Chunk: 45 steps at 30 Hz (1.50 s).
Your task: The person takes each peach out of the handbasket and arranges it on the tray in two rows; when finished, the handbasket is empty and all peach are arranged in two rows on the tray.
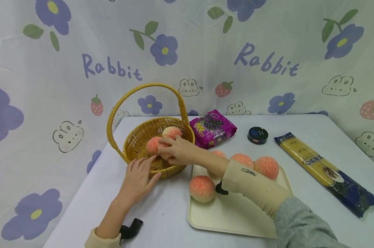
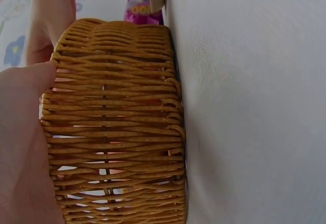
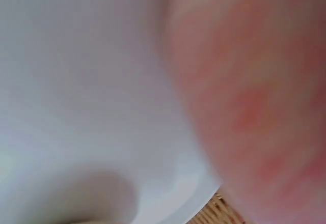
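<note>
A yellow-brown wicker basket (image 1: pixel 137 137) with a tall arched handle stands left of centre, two pink-speckled peaches inside it. My right hand (image 1: pixel 177 150) reaches over the near rim and grips the front peach (image 1: pixel 153 146); its fingers partly cover the fruit. Just behind lies the other peach (image 1: pixel 172 131). At the basket's near side my left hand (image 1: pixel 137 181) holds the rim, its thumb on the outside. The left wrist view shows that thumb against the woven wall (image 2: pixel 117 112). A blurred reddish surface (image 3: pixel 254 102) fills much of the right wrist view.
Right of the basket, a cream tray (image 1: pixel 230 217) carries several peaches (image 1: pixel 202 188), one partly behind my right forearm. Beyond it are a purple packet (image 1: pixel 213 129) with printed grapes and a round dark tin (image 1: pixel 257 135). A long yellow and blue packet (image 1: pixel 323 168) lies far right.
</note>
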Tool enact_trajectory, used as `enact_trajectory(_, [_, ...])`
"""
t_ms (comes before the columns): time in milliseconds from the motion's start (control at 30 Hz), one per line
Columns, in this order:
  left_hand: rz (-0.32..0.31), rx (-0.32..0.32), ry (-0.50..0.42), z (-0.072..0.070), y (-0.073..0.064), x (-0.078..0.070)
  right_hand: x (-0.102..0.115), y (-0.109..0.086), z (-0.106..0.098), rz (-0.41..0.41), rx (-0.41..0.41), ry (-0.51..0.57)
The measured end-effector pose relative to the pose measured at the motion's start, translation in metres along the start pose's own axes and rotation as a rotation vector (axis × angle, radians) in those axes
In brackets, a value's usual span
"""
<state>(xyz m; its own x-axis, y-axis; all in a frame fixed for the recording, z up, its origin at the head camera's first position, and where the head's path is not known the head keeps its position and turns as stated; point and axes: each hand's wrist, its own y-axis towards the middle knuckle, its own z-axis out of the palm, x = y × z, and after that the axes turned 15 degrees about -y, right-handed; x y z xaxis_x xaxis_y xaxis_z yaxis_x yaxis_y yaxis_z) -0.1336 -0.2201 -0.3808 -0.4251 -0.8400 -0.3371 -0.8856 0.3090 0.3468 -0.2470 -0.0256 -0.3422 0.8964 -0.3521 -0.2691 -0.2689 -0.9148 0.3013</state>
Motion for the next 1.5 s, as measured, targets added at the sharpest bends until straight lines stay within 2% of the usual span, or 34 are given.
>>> enact_trajectory(267, [-0.006,0.006,-0.011,-0.001,0.001,0.000,-0.006,-0.009,-0.008,-0.016,-0.126,0.016])
enact_trajectory(600, [-0.012,0.015,-0.010,-0.002,0.002,0.000,-0.005,-0.030,-0.025,0.065,-0.280,0.014])
enact_trajectory(800, [-0.010,0.013,-0.011,-0.002,0.001,0.001,-0.004,-0.044,-0.039,0.079,-0.377,0.024])
enact_trajectory(1233, [0.005,0.004,-0.008,-0.002,0.002,0.002,0.000,-0.082,-0.066,0.051,-0.448,0.053])
enact_trajectory(1500, [0.016,-0.006,-0.006,0.000,-0.001,0.002,0.007,-0.114,-0.079,0.074,-0.373,0.039])
